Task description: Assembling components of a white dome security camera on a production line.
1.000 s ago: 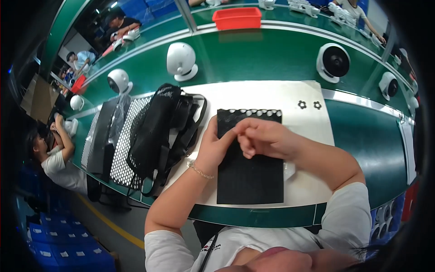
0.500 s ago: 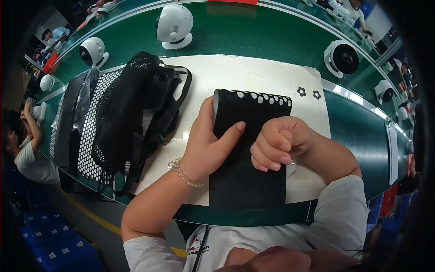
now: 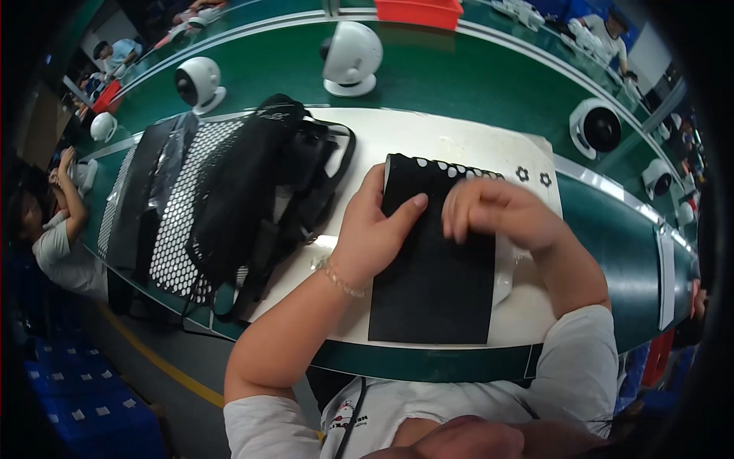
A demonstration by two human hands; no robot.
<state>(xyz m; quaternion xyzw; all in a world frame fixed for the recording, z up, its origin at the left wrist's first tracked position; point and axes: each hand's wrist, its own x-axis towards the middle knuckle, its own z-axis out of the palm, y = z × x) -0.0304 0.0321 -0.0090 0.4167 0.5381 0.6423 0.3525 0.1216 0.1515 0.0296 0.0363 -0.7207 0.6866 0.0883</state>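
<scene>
A black flat panel (image 3: 432,294) lies on the white board in front of me. Its far edge is folded over and shows a row of white-looking holes. My left hand (image 3: 378,226) grips its left side, thumb on top and fingers tucked beneath. Above its far right part is my right hand (image 3: 505,210), fingers bent downward and smeared by motion; whether they hold or touch anything is unclear. Beside the panel's right edge, under my right wrist, a bit of clear plastic (image 3: 503,271) shows.
Left on the white board (image 3: 527,314) lies a pile of black mesh bags with straps (image 3: 245,183), beside white honeycomb-patterned pieces (image 3: 177,249). Along the green conveyor (image 3: 459,76) stand several round white devices (image 3: 353,57). A red bin (image 3: 419,12) sits beyond. A co-worker (image 3: 65,229) is at far left.
My right hand has lifted and moved toward the panel's far edge, its curled fingers now pointing down. My left hand keeps its grip. The whole view has shifted slightly.
</scene>
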